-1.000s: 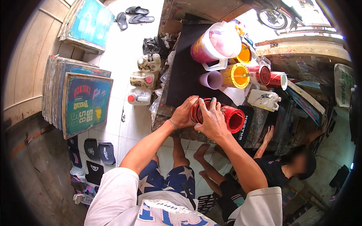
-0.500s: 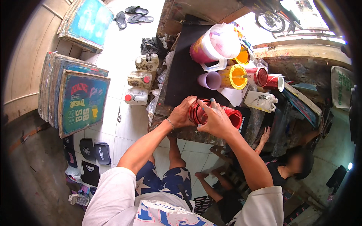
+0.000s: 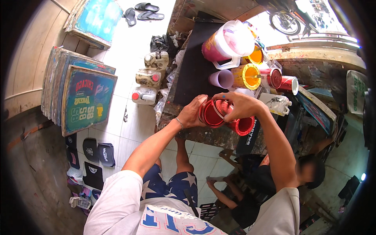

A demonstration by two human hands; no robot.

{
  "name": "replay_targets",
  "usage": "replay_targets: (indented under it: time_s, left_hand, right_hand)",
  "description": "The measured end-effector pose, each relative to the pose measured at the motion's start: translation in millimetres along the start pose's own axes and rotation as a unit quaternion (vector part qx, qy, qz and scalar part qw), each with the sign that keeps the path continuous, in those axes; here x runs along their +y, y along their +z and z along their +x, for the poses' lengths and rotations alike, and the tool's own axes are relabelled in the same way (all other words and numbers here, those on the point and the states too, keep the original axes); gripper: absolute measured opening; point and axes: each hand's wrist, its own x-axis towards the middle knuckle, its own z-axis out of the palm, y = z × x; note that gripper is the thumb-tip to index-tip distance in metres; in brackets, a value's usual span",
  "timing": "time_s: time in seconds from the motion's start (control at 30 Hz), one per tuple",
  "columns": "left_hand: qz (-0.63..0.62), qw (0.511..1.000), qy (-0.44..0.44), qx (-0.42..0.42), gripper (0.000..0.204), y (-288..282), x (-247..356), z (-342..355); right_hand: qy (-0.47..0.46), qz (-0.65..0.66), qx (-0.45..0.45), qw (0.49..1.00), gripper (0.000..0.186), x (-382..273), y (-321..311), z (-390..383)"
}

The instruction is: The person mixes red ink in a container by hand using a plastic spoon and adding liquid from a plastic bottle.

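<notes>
A red paint can stands near the front edge of a paint-stained workbench. My left hand grips the can's left side. My right hand lies over its top rim, fingers curled on the lid edge. A second red can touches the first on its right, partly under my right wrist.
Further back on the bench stand a large pink tub with a white lid, a yellow can, a lilac cup and more red cans. Plastic jugs sit on the tiled floor. Printing frames lean at left. A person sits below the bench.
My hands stay on the red can; the right hand has shifted a little over its rim. The view has drifted slightly.
</notes>
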Motion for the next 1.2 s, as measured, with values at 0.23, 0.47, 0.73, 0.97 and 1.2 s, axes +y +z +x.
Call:
replay_targets:
  time_s: [0.23, 0.47, 0.73, 0.97, 1.2]
  left_hand:
    - [-0.005, 1.000, -0.006, 0.002, 0.115, 1, 3, 2]
    - [0.021, 1.000, -0.002, -0.005, 0.115, -3, 4, 2]
    - [0.033, 0.999, 0.013, -0.007, 0.117, 0, 4, 6]
    - [0.040, 0.999, 0.020, -0.007, 0.117, -2, 6, 8]
    - [-0.010, 1.000, 0.016, 0.009, 0.119, 2, 3, 6]
  right_hand:
    - [-0.055, 0.201, 0.016, 0.978, 0.085, 39, 3, -29]
    - [-0.148, 0.536, 0.092, 0.826, 0.103, 63, 63, -57]
    - [-0.195, 0.354, 0.374, 0.835, 0.096, 57, 126, -84]
    - [-0.251, 0.128, 0.558, 0.781, 0.088, 33, 144, -89]
    - [-0.202, 0.341, 0.645, 0.654, 0.083, 24, 191, -72]
